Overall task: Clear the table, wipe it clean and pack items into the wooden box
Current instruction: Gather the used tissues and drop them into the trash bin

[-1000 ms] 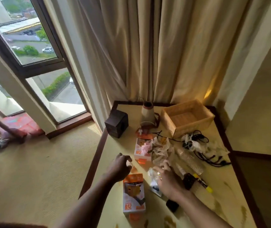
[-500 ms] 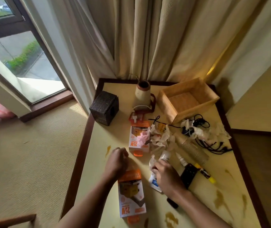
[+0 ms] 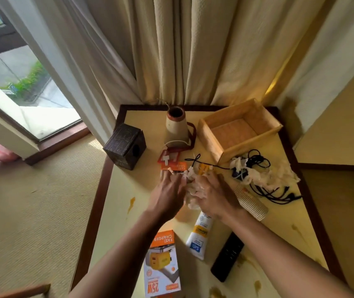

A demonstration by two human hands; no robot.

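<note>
The wooden box [image 3: 239,131] stands empty at the far right corner of the surface [image 3: 137,186]. In front of it, crumpled tissues [image 3: 193,190] lie mid-surface, the right hand [image 3: 215,195] closing its grip on them, the left hand [image 3: 168,193] beside, fingers spread, grasping nothing. A charger box [image 3: 162,265] lies nearer.

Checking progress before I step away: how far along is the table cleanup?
Barely begun. Done: nothing; the wooden box is empty. In hand: both hands, left and right, gather crumpled tissue. Left: cables, charger box, tube, remote, then wiping spills.
</note>
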